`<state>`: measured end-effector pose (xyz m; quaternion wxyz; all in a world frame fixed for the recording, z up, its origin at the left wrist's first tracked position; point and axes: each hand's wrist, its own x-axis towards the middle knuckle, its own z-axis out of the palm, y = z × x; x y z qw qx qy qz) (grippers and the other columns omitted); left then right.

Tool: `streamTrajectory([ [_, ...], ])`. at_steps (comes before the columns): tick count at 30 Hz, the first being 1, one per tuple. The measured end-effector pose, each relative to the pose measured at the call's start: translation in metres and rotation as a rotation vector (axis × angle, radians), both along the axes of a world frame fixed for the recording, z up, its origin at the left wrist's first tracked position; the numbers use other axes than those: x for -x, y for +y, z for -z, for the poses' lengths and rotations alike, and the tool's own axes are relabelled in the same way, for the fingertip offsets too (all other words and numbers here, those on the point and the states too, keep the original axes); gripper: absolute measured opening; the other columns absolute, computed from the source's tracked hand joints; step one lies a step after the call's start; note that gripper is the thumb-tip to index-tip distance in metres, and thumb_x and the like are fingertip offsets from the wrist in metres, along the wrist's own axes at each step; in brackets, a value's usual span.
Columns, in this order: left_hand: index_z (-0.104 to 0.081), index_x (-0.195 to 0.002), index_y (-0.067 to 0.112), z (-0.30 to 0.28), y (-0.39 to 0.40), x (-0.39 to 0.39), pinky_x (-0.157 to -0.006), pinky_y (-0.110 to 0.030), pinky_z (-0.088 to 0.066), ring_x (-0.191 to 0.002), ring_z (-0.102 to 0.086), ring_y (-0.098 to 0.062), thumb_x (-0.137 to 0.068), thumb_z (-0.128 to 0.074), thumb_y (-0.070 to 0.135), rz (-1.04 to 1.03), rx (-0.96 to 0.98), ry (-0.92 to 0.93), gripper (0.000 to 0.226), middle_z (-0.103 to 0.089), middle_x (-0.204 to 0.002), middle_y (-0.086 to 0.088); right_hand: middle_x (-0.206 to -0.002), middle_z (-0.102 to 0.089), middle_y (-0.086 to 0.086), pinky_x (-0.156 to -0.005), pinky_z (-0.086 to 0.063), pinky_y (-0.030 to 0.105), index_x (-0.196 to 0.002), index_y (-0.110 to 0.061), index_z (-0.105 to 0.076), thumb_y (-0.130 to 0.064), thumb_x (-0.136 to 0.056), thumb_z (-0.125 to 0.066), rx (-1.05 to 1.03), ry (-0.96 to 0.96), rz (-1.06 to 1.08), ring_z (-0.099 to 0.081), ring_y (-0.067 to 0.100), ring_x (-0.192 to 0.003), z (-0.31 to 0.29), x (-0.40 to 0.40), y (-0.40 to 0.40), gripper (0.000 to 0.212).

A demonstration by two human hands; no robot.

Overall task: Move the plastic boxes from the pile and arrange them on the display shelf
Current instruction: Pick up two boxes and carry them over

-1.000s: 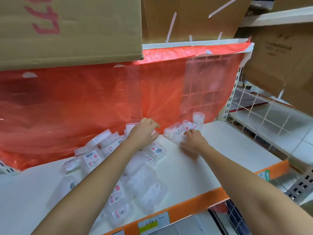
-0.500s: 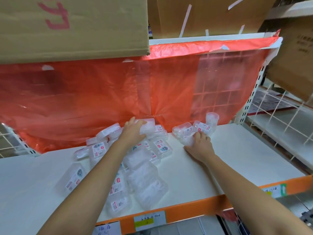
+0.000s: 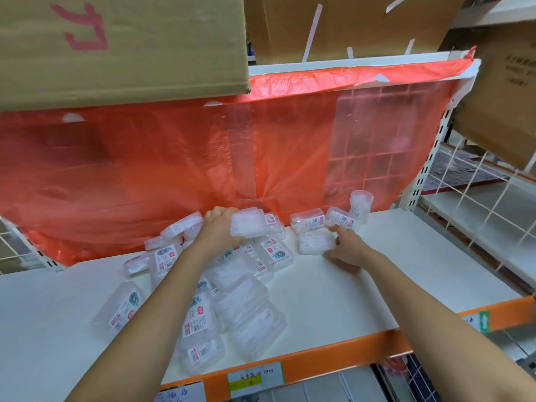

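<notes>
1. A pile of clear plastic boxes with red-and-white labels lies scattered on the white display shelf, from left to centre
2. The left hand grips one flat box, fingers curled round it, lifted above the back of the pile
3. The right hand holds another box against the shelf, fingers bent round its edge; round tubs sit just behind; red plastic sheet hangs behind everything

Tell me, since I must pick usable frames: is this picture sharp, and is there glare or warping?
Head view: wide-angle bending at the edges, seen in the curved shelf edge; soft overall, the box labels unreadable; mild sheen on the red plastic sheet; the clear boxes in the pile blur together; both hands fairly crisp.
</notes>
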<state>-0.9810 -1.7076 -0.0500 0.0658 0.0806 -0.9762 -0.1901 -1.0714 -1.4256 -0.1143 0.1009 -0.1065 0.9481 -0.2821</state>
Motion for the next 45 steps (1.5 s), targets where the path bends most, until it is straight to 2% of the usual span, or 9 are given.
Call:
streamTrajectory([
  [6,-0.038,-0.138,0.020,0.002,0.003,-0.016,-0.100,-0.026,-0.029,-0.127,-0.032,-0.019,-0.077,-0.076,0.025,0.055,-0.088,0.057,0.072,-0.032,-0.139,-0.002,-0.124,-0.044,0.009,-0.095,-0.044,0.036,-0.125,-0.013,-0.041,-0.014,-0.067,-0.083,0.201,0.006,0.004,-0.050,0.027,-0.110,-0.004,-0.009,0.000,0.071],
  [11,-0.039,-0.138,0.023,-0.005,0.016,-0.037,-0.092,-0.019,-0.029,-0.124,-0.040,-0.013,-0.081,-0.072,0.016,0.013,-0.286,0.182,0.067,-0.031,-0.140,0.002,-0.118,-0.050,-0.002,-0.067,-0.054,0.024,-0.111,-0.021,-0.041,0.011,-0.072,-0.070,0.643,0.022,-0.047,-0.055,0.013,-0.090,-0.025,-0.045,-0.001,0.058],
  [15,-0.037,-0.138,0.031,-0.004,0.026,-0.058,-0.096,-0.016,-0.027,-0.120,-0.035,0.000,-0.082,-0.071,0.013,0.045,-0.401,0.246,0.068,-0.032,-0.138,0.010,-0.119,-0.050,-0.019,-0.083,-0.051,0.028,-0.108,-0.034,-0.044,0.009,-0.076,-0.068,0.868,0.043,-0.060,-0.059,0.012,-0.101,-0.044,-0.075,-0.003,0.059],
  [20,-0.037,-0.127,0.046,0.000,0.038,-0.086,-0.103,-0.023,-0.036,-0.122,-0.037,0.001,-0.080,-0.074,0.014,0.112,-0.573,0.249,0.068,-0.033,-0.128,0.029,-0.121,-0.043,-0.040,-0.079,-0.052,0.018,-0.124,-0.027,-0.041,0.007,-0.079,-0.068,0.969,0.069,-0.107,-0.061,-0.002,-0.101,-0.052,-0.105,-0.005,0.063],
  [23,-0.040,-0.128,0.048,0.002,0.042,-0.099,-0.106,-0.030,-0.039,-0.129,-0.039,-0.004,-0.080,-0.073,0.013,0.129,-0.664,0.245,0.068,-0.034,-0.136,0.026,-0.133,-0.038,-0.036,-0.080,-0.052,0.018,-0.126,-0.027,-0.041,0.010,-0.080,-0.065,1.003,0.068,-0.136,-0.061,-0.002,-0.102,-0.052,-0.116,-0.004,0.064],
  [32,-0.041,-0.135,0.041,0.000,0.044,-0.122,-0.101,-0.026,-0.043,-0.122,-0.051,0.000,-0.083,-0.068,0.000,0.189,-0.890,0.162,0.071,-0.051,-0.135,0.017,-0.122,-0.054,-0.028,-0.085,-0.052,0.021,-0.124,-0.035,-0.045,0.013,-0.081,-0.062,1.018,0.041,-0.197,-0.062,0.010,-0.106,-0.052,-0.136,0.005,0.066],
  [36,-0.045,-0.131,0.032,-0.001,0.046,-0.125,-0.088,-0.015,-0.048,-0.115,-0.055,0.003,-0.082,-0.068,-0.002,0.154,-0.961,0.173,0.065,-0.054,-0.130,0.015,-0.129,-0.052,-0.019,-0.083,-0.051,0.020,-0.126,-0.035,-0.045,0.003,-0.082,-0.067,1.028,0.007,-0.179,-0.061,0.006,-0.106,-0.050,-0.139,0.010,0.062],
  [40,-0.054,-0.119,0.027,-0.003,0.049,-0.125,-0.080,-0.017,-0.050,-0.096,-0.064,-0.003,-0.085,-0.068,0.014,0.106,-0.988,0.162,0.038,-0.062,-0.117,0.006,-0.120,-0.055,-0.010,-0.099,-0.044,0.034,-0.115,-0.039,-0.053,-0.037,-0.074,-0.070,1.003,-0.026,-0.153,-0.053,0.011,-0.113,-0.043,-0.136,0.010,0.045],
  [45,-0.055,-0.102,0.025,-0.007,0.058,-0.124,-0.077,-0.021,-0.047,-0.080,-0.068,-0.010,-0.080,-0.059,0.050,0.067,-0.963,0.142,0.033,-0.066,-0.096,0.006,-0.112,-0.065,0.002,-0.093,-0.051,0.036,-0.106,-0.014,-0.052,-0.070,-0.051,-0.077,1.184,-0.088,-0.036,-0.064,0.016,-0.107,-0.042,-0.136,0.000,0.082],
])
